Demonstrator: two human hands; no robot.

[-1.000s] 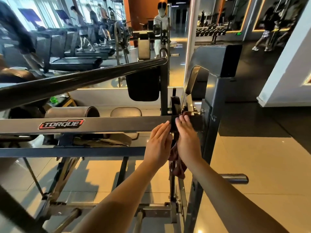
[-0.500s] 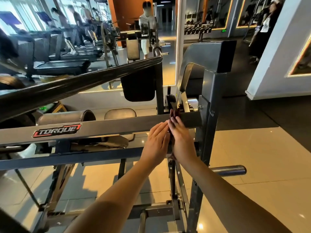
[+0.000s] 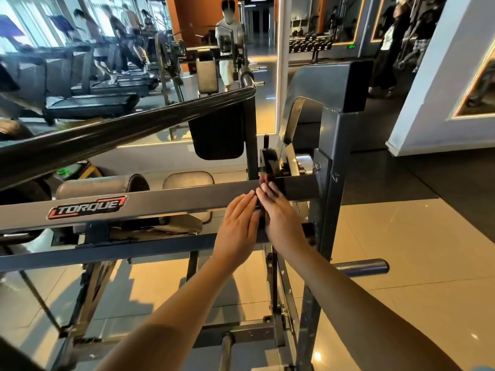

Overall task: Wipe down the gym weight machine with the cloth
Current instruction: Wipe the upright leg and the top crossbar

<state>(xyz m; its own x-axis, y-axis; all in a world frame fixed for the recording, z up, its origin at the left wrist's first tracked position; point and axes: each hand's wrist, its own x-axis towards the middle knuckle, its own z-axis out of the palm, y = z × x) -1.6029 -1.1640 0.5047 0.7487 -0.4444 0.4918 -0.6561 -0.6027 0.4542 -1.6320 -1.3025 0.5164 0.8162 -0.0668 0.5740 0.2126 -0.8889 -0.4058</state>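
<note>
The grey metal horizontal bar of the weight machine (image 3: 171, 200), bearing a red-and-black TORQUE label, meets a grey upright post (image 3: 330, 188) at right. The left hand (image 3: 237, 223) lies flat on the bar, fingers straight and together. Just beside it, the right hand (image 3: 281, 219) presses a dark maroon cloth (image 3: 263, 180) against the bar's end, fingers extended and close; only a scrap shows beyond the fingertips.

Two hands, left hand (image 3: 237, 223) and right hand (image 3: 281, 218); one cloth (image 3: 263, 180) at their fingertips. One weight machine (image 3: 160, 203). Left of the hands two pads, roller pad (image 3: 101, 187) and seat pad (image 3: 187, 180); right, one weight peg (image 3: 361, 266).
</note>
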